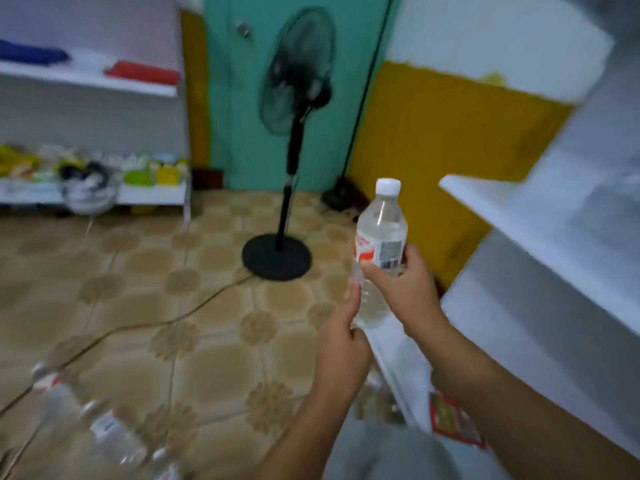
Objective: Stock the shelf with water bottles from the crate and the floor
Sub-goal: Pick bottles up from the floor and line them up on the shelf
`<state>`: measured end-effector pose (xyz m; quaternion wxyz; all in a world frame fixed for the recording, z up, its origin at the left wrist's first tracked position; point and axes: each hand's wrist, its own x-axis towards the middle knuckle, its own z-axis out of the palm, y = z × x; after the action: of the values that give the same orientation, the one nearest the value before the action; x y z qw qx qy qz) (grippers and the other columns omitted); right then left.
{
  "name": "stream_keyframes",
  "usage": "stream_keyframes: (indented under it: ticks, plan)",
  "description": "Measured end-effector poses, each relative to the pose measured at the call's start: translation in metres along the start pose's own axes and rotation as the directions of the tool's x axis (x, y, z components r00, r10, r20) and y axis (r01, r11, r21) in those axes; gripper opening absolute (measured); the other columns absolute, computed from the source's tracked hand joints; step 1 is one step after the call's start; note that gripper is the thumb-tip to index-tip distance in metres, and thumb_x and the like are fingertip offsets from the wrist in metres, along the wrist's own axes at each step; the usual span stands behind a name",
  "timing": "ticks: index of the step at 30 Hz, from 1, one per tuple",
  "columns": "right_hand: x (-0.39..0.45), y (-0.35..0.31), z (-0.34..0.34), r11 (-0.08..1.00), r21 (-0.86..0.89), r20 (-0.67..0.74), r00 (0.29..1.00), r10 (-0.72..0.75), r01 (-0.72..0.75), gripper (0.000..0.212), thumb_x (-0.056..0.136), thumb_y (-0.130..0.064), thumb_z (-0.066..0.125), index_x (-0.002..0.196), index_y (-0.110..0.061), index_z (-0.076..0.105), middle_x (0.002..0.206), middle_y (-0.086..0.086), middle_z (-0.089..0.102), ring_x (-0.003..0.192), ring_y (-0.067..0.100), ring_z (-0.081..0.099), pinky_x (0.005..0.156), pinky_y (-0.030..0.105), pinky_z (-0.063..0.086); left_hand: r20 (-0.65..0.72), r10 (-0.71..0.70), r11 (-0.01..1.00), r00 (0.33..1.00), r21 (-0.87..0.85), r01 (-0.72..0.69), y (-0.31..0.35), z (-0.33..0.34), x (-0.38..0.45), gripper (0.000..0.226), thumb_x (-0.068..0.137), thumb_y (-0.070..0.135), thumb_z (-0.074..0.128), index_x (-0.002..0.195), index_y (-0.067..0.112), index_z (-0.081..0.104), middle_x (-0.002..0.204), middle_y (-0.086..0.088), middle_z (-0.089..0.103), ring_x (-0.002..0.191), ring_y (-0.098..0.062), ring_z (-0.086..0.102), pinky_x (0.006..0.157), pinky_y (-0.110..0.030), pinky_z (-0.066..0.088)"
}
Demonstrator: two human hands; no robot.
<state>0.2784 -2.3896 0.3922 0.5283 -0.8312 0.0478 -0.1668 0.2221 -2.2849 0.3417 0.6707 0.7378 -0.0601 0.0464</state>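
The bottle [379,244] is clear, glossy plastic with a smooth white plastic cap [388,186] and a glossy printed label [379,249] in white and red. The bottles on the floor [104,427] look like the same clear plastic, though blurred. The floor [180,306] is tile, beige with a brown pattern and a slight sheen. The fan [294,74] has a dark wire grille and a matt black pole and base [276,257]. The shelf [519,216] is smooth, painted white, faintly glossy. The door [242,116] is painted teal, smooth, with a shiny metal lock [243,29]. The wall [433,133] is matt paint, yellow below and white above.
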Motion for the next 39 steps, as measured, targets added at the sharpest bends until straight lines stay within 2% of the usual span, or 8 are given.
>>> stream_keyframes:
  ticks: [4,7,12,16,21,25,31,39]
  plan:
    - [-0.024,-0.046,-0.130,0.995,0.103,-0.213,0.977,0.028,-0.006,0.054,0.070,-0.024,0.083,0.117,-0.021,0.056,0.107,-0.002,0.069,0.093,0.013,0.068,0.082,0.039,0.057,0.209,0.163,0.984,0.964,-0.112,-0.142,0.087,0.071,-0.028,0.074,0.087,-0.011,0.034,0.147,0.031,0.028,0.150,0.020,0.027,0.135,0.007,0.029,0.111,-0.018,0.033]
    - [-0.054,-0.064,-0.219,0.995,0.104,-0.350,0.936,0.045,-0.009,0.053,0.072,-0.022,0.083,0.115,-0.019,0.051,0.104,0.001,0.066,0.089,0.014,0.066,0.071,0.033,0.054,0.336,0.232,0.967,0.913,-0.182,-0.179,0.137,0.129,-0.053,0.072,0.086,-0.010,0.036,0.147,0.028,0.029,0.136,0.023,0.044,0.099,0.025,0.048,0.076,-0.001,0.043]
    - [-0.116,-0.064,-0.342,0.997,0.062,-0.550,0.832,0.074,-0.048,0.057,0.070,-0.025,0.084,0.115,-0.025,0.049,0.100,-0.006,0.068,0.091,0.013,0.067,0.084,0.043,0.057,0.523,0.307,0.950,0.795,-0.225,-0.218,0.191,0.219,-0.106,0.071,0.087,-0.001,0.040,0.145,0.038,0.030,0.129,0.000,0.061,0.102,-0.026,0.063,0.080,-0.031,0.053]
    - [-0.178,-0.053,-0.411,0.992,-0.006,-0.628,0.773,0.091,-0.122,0.055,0.072,-0.018,0.082,0.116,-0.024,0.049,0.102,-0.005,0.069,0.094,0.012,0.068,0.081,0.033,0.054,0.671,0.333,0.940,0.662,-0.291,-0.178,0.206,0.279,-0.152,0.075,0.084,-0.006,0.038,0.145,0.037,0.032,0.139,0.004,0.053,0.073,0.003,0.062,0.060,-0.016,0.047]
    - [-0.253,-0.040,-0.459,0.966,-0.071,-0.755,0.646,0.111,-0.249,0.058,0.063,-0.025,0.083,0.113,-0.029,0.053,0.110,-0.001,0.064,0.098,0.012,0.066,0.089,0.037,0.056,0.786,0.371,0.928,0.494,-0.330,-0.171,0.205,0.330,-0.221,0.076,0.084,-0.007,0.039,0.147,0.034,0.029,0.143,0.008,0.046,0.118,-0.012,0.055,0.097,-0.032,0.049]
    - [-0.298,-0.032,-0.476,0.937,-0.085,-0.854,0.509,0.107,-0.340,0.079,0.045,-0.052,0.083,0.115,-0.030,0.051,0.118,0.001,0.053,0.098,0.012,0.064,0.088,0.032,0.056,0.826,0.400,0.916,0.397,-0.361,-0.173,0.208,0.345,-0.273,0.081,0.085,-0.013,0.039,0.145,0.036,0.014,0.139,0.015,0.039,0.126,-0.002,0.041,0.098,-0.014,0.036]
    - [-0.328,-0.027,-0.494,0.938,-0.067,-0.940,0.338,0.055,-0.340,0.056,0.069,-0.018,0.085,0.112,-0.021,0.050,0.105,-0.005,0.064,0.096,0.009,0.064,0.077,0.020,0.051,0.855,0.433,0.900,0.286,-0.393,-0.188,0.203,0.367,-0.304,0.083,0.087,-0.013,0.041,0.141,0.038,0.004,0.148,0.009,0.034,0.136,-0.011,0.037,0.102,-0.009,0.033]
    - [-0.313,0.002,-0.523,0.965,-0.009,-0.900,0.424,0.106,-0.262,0.052,0.077,-0.008,0.078,0.122,-0.019,0.053,0.117,-0.003,0.064,0.107,0.009,0.061,0.093,0.026,0.049,0.840,0.498,0.830,0.215,-0.389,-0.401,0.186,0.403,-0.294,0.082,0.089,-0.008,0.041,0.140,0.036,-0.006,0.157,0.012,0.008,0.143,-0.005,0.022,0.103,0.000,0.019]
